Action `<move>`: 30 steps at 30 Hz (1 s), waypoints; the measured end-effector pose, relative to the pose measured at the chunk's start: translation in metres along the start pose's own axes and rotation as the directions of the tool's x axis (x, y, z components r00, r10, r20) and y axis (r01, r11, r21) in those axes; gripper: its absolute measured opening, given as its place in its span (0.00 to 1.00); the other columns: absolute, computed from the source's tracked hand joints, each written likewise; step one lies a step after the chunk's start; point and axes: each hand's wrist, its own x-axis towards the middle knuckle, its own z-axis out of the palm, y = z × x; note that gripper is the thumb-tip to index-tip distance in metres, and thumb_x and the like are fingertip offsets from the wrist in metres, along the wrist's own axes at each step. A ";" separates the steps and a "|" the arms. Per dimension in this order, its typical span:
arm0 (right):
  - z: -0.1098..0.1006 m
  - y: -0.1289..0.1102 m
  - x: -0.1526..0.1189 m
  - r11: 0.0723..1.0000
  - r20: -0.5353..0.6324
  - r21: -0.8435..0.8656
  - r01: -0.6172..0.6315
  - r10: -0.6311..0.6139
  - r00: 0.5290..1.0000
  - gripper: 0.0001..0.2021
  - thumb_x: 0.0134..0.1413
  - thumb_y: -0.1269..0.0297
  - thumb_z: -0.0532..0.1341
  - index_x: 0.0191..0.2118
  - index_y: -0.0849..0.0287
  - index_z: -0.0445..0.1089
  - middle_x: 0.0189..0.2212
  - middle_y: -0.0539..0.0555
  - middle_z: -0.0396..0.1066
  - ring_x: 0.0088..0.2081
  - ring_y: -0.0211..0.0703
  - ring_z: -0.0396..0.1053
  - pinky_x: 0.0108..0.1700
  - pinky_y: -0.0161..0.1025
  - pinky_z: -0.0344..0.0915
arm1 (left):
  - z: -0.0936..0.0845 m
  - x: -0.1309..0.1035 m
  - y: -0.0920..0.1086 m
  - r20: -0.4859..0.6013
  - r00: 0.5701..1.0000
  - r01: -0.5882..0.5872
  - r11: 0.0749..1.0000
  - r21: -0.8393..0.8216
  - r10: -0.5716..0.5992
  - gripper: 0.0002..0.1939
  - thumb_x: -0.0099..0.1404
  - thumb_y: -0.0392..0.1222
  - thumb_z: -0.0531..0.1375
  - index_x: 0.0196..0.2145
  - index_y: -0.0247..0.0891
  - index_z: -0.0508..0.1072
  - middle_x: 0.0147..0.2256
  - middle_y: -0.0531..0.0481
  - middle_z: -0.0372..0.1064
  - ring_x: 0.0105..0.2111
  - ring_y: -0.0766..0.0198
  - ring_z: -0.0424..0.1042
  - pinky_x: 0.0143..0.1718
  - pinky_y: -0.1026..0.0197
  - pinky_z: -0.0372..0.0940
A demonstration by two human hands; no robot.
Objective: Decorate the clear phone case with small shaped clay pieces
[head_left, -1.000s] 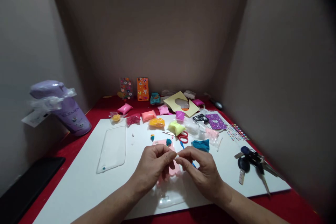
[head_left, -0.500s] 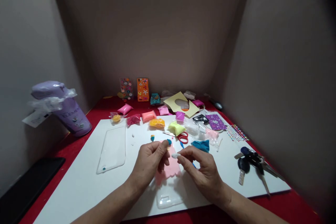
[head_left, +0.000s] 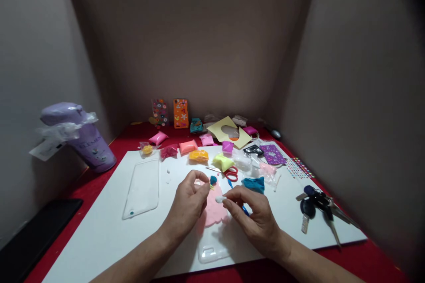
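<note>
Item: white clay bit (head_left: 219,199), pinched in right hand (head_left: 254,216) fingertips above pink clay sheet (head_left: 214,210), board's near edge. Left hand (head_left: 189,203) loosely curled, empty. Step: placing; next needs gentle pressing.

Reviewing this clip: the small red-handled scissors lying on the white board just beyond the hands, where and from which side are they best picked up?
Probably by the red-handled scissors' two loop handles, which lie at the right end, while the thin metal blades point left. Coming from above and slightly right suits them, since they lie flat on the white board, with a yellow clay packet crowding the far side. The right hand is nearest.
</note>
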 end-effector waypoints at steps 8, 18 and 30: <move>0.000 0.002 -0.001 1.000 -0.010 -0.006 -0.022 0.022 1.000 0.05 0.58 0.67 0.56 0.33 0.60 0.69 0.26 0.51 0.69 0.26 0.37 0.63 0.29 0.35 0.60 | -0.001 0.000 -0.003 0.045 0.990 -0.131 0.991 -0.019 0.132 0.13 0.58 0.44 0.61 0.40 0.38 0.67 0.19 0.60 0.55 0.20 0.71 0.56 0.24 0.68 0.54; 0.003 0.005 -0.001 0.999 -0.056 -0.043 -0.004 0.002 0.998 0.05 0.57 0.69 0.58 0.34 0.59 0.71 0.26 0.51 0.71 0.25 0.36 0.64 0.28 0.34 0.60 | 0.000 0.000 -0.004 0.149 0.979 -0.155 0.981 0.117 0.137 0.11 0.61 0.44 0.57 0.27 0.34 0.72 0.24 0.52 0.65 0.24 0.68 0.62 0.26 0.66 0.58; 0.001 0.001 0.000 0.999 -0.068 -0.042 0.024 -0.026 0.997 0.06 0.58 0.69 0.56 0.34 0.60 0.70 0.24 0.52 0.71 0.24 0.37 0.65 0.27 0.34 0.63 | 0.000 0.000 -0.004 0.101 0.988 -0.121 0.989 0.081 0.113 0.11 0.57 0.46 0.61 0.27 0.34 0.73 0.24 0.52 0.67 0.23 0.68 0.63 0.25 0.66 0.59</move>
